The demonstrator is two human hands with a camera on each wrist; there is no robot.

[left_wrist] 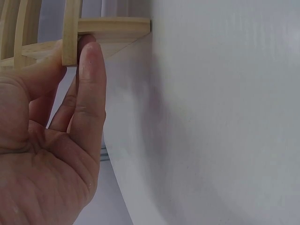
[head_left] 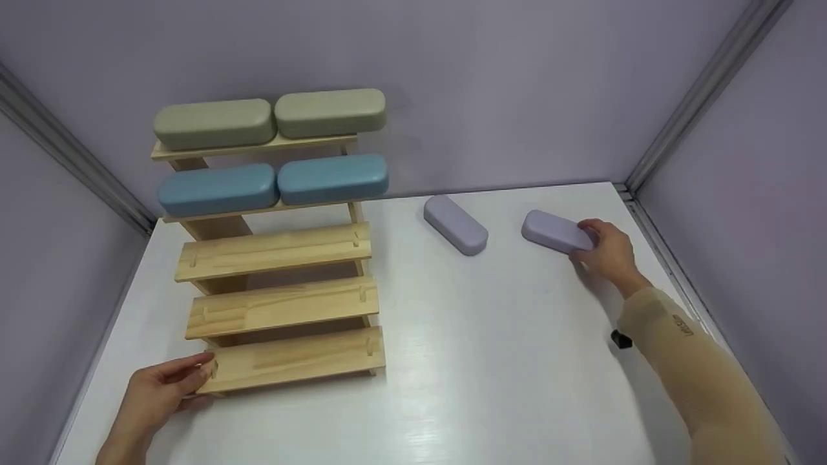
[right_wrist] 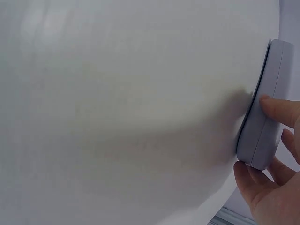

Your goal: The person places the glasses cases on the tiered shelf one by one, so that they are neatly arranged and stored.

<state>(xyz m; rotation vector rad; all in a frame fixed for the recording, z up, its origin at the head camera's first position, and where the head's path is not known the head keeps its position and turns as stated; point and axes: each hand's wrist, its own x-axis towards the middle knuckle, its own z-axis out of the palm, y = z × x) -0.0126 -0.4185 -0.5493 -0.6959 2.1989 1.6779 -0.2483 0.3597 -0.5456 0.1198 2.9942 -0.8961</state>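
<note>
A wooden tiered rack (head_left: pixel 284 300) stands on the left of the white table. My left hand (head_left: pixel 161 391) pinches the left end of its lowest shelf, thumb on top and fingers beneath, as the left wrist view shows. At the far right, my right hand (head_left: pixel 607 252) grips the near end of a lavender glasses case (head_left: pixel 555 230). In the right wrist view that case (right_wrist: pixel 266 108) lies close against the table, a seam running along its side. Another lavender case (head_left: pixel 455 225) lies slantwise between the rack and the held one.
Two green cases (head_left: pixel 216 123) sit side by side on the top shelf, and two blue cases (head_left: pixel 333 179) on the shelf below. Purple-grey walls enclose the table (head_left: pixel 478 361) at the back and sides. A small black object (head_left: pixel 621 339) shows beside the right sleeve.
</note>
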